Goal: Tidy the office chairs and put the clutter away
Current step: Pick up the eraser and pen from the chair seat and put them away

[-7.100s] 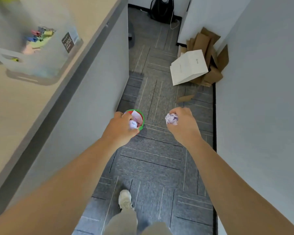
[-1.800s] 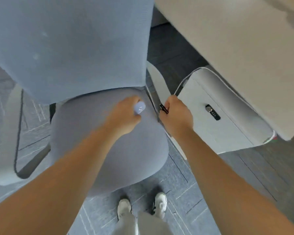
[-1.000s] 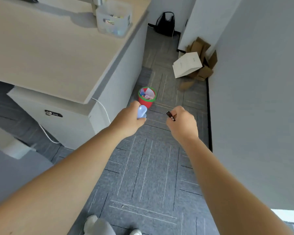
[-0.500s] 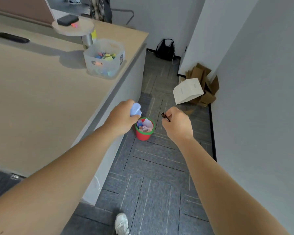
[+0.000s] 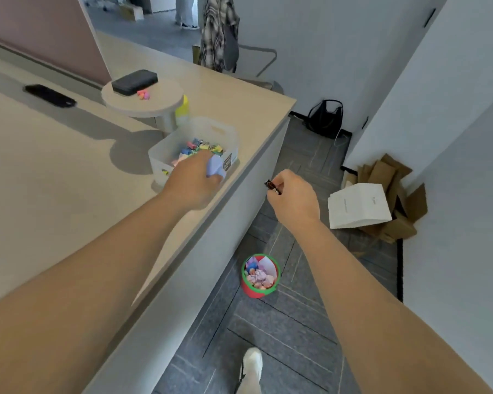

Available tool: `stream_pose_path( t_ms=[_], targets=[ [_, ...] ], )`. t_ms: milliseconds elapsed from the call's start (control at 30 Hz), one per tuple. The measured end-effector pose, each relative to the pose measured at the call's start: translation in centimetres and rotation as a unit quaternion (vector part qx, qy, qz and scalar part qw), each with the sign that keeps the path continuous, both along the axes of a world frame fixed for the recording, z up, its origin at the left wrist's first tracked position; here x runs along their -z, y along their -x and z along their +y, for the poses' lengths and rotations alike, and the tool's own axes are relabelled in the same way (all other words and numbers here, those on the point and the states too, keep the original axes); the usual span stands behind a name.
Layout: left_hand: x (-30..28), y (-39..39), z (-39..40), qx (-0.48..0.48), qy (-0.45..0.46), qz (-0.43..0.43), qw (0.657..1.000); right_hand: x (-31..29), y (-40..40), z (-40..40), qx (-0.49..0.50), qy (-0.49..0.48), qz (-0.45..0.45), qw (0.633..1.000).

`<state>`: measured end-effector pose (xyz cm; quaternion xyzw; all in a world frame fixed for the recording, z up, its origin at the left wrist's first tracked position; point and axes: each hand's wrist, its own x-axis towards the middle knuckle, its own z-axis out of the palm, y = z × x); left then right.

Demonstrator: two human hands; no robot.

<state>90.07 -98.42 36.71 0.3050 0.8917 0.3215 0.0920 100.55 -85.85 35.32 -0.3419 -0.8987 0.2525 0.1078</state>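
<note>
My left hand (image 5: 195, 182) is closed around a small pale blue object (image 5: 214, 167) and hovers over the near edge of a clear plastic box (image 5: 208, 129) of colourful small items on the desk (image 5: 54, 180). My right hand (image 5: 292, 199) pinches a small dark clip-like item (image 5: 272, 187) out past the desk's edge, above the floor. On the floor below stands a red bin with a green rim (image 5: 260, 275), holding crumpled paper.
A round stand (image 5: 143, 102) with a black case sits behind the box, and a black device (image 5: 50, 95) lies further left. Cardboard and a white box (image 5: 359, 204) lean against the right wall. A black bag (image 5: 325, 118) sits at the corridor's end.
My view has risen from the floor to the desk. My left hand has moved up and left from above the red bin to the clear box. My right hand keeps its small dark item.
</note>
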Motion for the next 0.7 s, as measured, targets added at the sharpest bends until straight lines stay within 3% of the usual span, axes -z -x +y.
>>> stream_pose_path(
  t_ms=[233, 467, 700],
  targets=[
    [1.2, 10.2, 5.9, -0.122, 0.076, 0.016, 0.989, 0.7, 9.6, 7.7, -0.093, 0.007, -0.012, 0.996],
    [4.1, 16.9, 8.8, -0.091, 0.197, -0.031, 0.976, 2.4, 16.6, 10.9, -0.136, 0.026, -0.032, 0.99],
    [6.1, 20.4, 10.1, -0.063, 0.223, -0.086, 0.969, 3.1, 22.1, 10.9, -0.182, 0.013, -0.053, 0.982]
  ],
)
